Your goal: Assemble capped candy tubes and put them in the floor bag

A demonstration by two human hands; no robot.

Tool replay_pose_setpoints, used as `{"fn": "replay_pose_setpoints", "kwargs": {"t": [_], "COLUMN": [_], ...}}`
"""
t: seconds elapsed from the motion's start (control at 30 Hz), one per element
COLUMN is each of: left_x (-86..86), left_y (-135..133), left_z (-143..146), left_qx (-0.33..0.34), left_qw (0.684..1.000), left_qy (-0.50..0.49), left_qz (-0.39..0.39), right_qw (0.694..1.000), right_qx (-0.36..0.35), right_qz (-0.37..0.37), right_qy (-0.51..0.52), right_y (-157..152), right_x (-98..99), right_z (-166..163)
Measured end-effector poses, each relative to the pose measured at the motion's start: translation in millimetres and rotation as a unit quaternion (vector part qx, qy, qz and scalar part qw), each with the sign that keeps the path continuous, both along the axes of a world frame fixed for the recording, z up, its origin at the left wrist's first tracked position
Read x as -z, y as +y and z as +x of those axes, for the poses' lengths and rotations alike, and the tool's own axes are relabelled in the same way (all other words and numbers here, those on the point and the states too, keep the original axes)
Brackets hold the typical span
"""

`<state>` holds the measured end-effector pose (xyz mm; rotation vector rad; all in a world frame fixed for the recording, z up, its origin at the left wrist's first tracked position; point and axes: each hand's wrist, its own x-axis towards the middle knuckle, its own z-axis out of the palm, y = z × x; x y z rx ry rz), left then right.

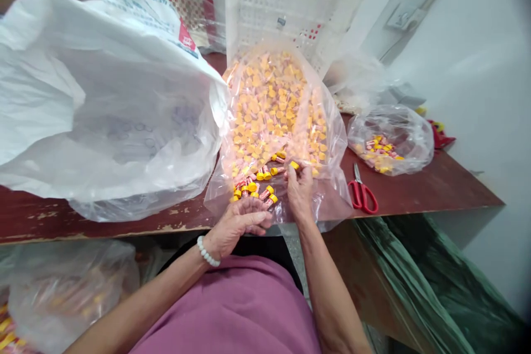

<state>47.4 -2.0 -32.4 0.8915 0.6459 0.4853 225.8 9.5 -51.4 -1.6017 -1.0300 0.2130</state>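
A clear plastic bag (pixel 338 191) full of small pink-patterned tubes with yellow caps (pixel 282 97) lies in front of me, its mouth towards me. Several loose tubes (pixel 265 193) have spilled at the mouth. My right hand (pixel 301 191) pinches one yellow-capped tube (pixel 294 165) between thumb and fingers, over the bag's opening. Left of it, my left hand (pixel 244 217) is loosely cupped beside the nearest tubes, its fingers apart and nothing visible in it.
A large white bag (pixel 136 166) gapes open at the left. Red-handled scissors (pixel 363 193) and a smaller clear bag (pixel 410 163) with similar tubes lie to the right on the red-brown table (pixel 460 182). A white perforated crate (pixel 269 0) stands behind.
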Motion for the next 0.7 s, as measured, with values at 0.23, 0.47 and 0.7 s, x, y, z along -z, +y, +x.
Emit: {"fn": "replay_pose_setpoints", "kwargs": {"t": [0.23, 0.47, 0.7], "left_x": [-0.9, -5.7, -9.5], "left_y": [-4.0, -5.4, -9.3], "left_z": [-5.4, -9.2, -16.0], "left_qx": [0.025, 0.039, 0.061], "left_qw": [0.989, 0.993, 0.997], "left_qy": [0.059, 0.029, -0.014], "left_qz": [0.133, 0.109, 0.053], "right_qw": [0.989, 0.967, 0.938], "right_qx": [-0.094, -0.227, -0.21], "right_qz": [-0.004, -0.006, 0.009], "right_qy": [0.117, -0.112, -0.275], "right_y": [-55.9, -75.1, -81.9], "right_x": [-17.3, -23.4, -10.1], "right_z": [-44.3, -42.1, -57.6]}}
